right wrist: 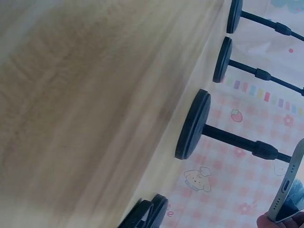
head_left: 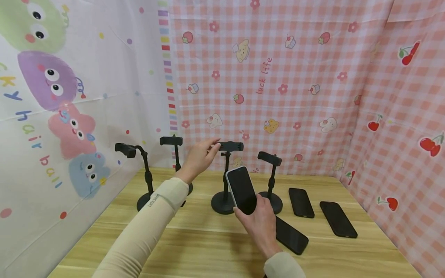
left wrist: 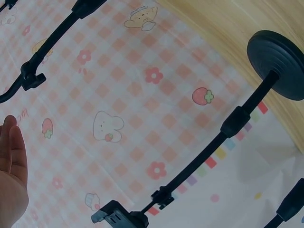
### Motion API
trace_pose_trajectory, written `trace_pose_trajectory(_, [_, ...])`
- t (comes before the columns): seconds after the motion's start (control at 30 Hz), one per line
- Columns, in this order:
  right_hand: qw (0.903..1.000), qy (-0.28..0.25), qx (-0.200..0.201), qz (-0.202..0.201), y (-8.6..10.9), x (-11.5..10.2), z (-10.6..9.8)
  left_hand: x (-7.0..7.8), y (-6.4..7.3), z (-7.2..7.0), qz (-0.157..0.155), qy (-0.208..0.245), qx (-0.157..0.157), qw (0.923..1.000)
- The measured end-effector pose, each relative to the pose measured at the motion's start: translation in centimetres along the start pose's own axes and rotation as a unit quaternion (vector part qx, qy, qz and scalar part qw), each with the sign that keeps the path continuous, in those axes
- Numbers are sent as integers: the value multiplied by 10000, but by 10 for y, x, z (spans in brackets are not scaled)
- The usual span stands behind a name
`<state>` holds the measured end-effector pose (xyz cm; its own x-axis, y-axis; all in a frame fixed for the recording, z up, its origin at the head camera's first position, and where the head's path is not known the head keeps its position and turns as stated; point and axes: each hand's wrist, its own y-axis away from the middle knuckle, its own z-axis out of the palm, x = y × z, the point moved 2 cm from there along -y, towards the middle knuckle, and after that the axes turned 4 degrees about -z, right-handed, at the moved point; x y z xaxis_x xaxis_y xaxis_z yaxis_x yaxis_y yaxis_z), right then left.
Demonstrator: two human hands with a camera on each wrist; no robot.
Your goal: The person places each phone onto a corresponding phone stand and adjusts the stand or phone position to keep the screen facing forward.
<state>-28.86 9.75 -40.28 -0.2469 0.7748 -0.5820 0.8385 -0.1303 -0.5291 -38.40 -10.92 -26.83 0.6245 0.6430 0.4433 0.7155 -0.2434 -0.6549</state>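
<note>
My right hand grips a smartphone with a pale edge and a dark screen, held tilted above the table. In the right wrist view the phone's bottom edge shows, with a fingertip under it. My left hand is raised, its thumb and fingertips at the left end of a black phone holder's clamp; whether they touch it I cannot tell. In the left wrist view only part of the left hand shows, fingers fairly straight. The holder's round base stands on the table behind the phone.
More black phone stands are at the left, behind my left forearm, and to the right. Dark phones lie flat on the wooden table: one by my right wrist, two farther right. Patterned cloth hangs around.
</note>
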Motion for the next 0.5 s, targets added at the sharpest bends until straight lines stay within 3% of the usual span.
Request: trace_pose_trajectory(0.5, [9985,-484,231,-118,-13,-17,-10,-1,2,-1,25,79,27,10000])
